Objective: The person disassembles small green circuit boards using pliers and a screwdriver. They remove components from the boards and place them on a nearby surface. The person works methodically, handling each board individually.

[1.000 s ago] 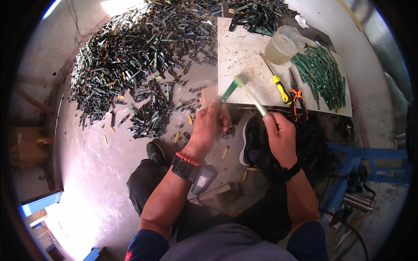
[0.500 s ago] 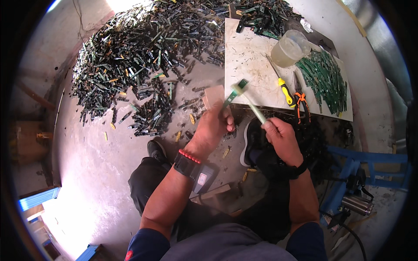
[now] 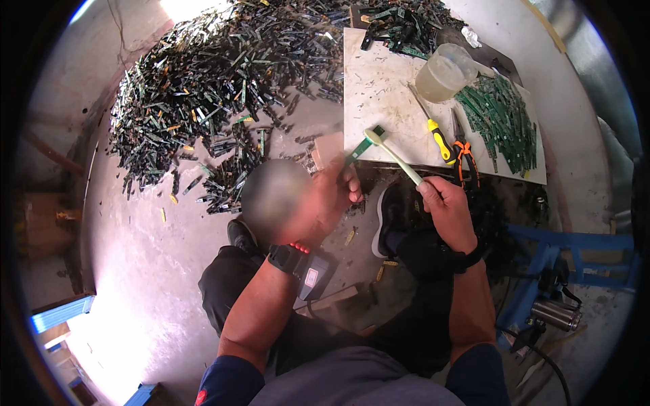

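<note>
My left hand [image 3: 333, 196] is closed on one end of a narrow green circuit board strip [image 3: 355, 154], which points up and to the right over the near edge of a white board [image 3: 379, 88]. A blurred patch hides part of this hand. My right hand [image 3: 448, 213] grips a pale green toothbrush [image 3: 403, 164] by its handle. The brush head lies against the strip close to its far end. On the board, nearest the toothbrush, are a screwdriver [image 3: 442, 143] with a yellow and black handle and pliers [image 3: 464, 157] with orange and black handles.
A translucent plastic jug [image 3: 437, 81] of cloudy liquid stands on the board, left of many green strips [image 3: 500, 125]. A large heap of dark strips [image 3: 203, 88] covers the floor at far left. A blue metal frame [image 3: 535, 260] stands at right. My shoes are below the board.
The brush head has shifted slightly toward the strip's far end, and my right hand has moved a little to the right. My left hand still holds the strip.
</note>
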Demonstrator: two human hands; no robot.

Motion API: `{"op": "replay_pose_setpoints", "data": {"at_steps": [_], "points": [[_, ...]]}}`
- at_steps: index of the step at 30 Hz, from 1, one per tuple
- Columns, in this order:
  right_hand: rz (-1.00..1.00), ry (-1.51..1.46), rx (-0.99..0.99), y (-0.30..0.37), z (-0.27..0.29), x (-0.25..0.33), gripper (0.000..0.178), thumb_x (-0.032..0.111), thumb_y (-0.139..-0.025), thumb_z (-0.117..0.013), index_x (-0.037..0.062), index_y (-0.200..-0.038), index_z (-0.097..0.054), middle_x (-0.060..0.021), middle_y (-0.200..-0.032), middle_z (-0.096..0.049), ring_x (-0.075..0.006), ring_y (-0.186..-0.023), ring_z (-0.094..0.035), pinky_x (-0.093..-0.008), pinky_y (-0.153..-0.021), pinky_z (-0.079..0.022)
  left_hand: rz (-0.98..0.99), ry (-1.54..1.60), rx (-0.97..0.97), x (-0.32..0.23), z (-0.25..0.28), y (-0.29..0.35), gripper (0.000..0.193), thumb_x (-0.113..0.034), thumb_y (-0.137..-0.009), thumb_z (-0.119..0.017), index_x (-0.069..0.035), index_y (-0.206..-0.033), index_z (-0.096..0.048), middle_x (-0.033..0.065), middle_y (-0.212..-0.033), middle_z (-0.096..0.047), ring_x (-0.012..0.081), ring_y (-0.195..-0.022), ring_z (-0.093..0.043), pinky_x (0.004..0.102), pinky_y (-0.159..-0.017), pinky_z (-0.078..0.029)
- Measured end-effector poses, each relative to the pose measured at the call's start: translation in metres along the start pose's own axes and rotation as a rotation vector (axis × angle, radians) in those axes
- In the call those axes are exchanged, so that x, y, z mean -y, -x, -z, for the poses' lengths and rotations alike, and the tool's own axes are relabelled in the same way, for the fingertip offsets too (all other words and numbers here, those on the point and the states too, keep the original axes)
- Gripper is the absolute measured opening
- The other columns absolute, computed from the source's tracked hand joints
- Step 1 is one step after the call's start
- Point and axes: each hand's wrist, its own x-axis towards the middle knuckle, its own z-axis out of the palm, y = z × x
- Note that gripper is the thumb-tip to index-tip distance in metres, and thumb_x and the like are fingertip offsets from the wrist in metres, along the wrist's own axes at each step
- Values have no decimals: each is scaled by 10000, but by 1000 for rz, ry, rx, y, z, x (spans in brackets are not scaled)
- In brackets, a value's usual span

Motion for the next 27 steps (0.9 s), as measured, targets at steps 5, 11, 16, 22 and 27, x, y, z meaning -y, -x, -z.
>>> {"op": "replay_pose_setpoints", "data": {"at_steps": [5,11,16,22,27], "points": [[14,16,69,5,-6,1,211,177,-941,-567,-25,-936,-629,-8,-608,-501,-77,-563,-458,-246,-533,-387,-14,-7,3,0,-2,0,345,-403,-1000,-423,-110,-820,-426,19,-688,-461,158,-601,-449,354,-708,-435],[-60,-165,-165,4,-1,14,211,163,-944,-570,-36,-944,-638,10,-605,-489,-57,-563,-433,-235,-519,-365,-79,-7,60,-2,-1,3,337,-393,-993,-452,-108,-814,-438,16,-675,-457,157,-603,-455,349,-698,-437],[-1,-154,69,6,-5,19,207,161,-938,-584,-40,-910,-625,4,-601,-483,-58,-567,-437,-234,-520,-363,-83,-15,50,-6,-4,7,314,-360,-980,-498,-100,-809,-456,23,-679,-467,155,-601,-457,342,-688,-435],[-25,-106,-121,1,4,13,209,161,-925,-593,-39,-886,-633,-5,-582,-486,-68,-545,-448,-256,-500,-372,-157,-115,-27,-4,1,7,310,-323,-956,-559,-80,-769,-510,36,-678,-502,154,-609,-487,288,-594,-417],[25,-14,-86,4,-3,8,192,153,-918,-600,-34,-898,-639,-19,-585,-493,-74,-539,-432,-257,-500,-371,-187,-235,-54,2,5,4,310,-323,-956,-561,-73,-777,-531,35,-681,-530,149,-597,-498,267,-568,-407]]}}
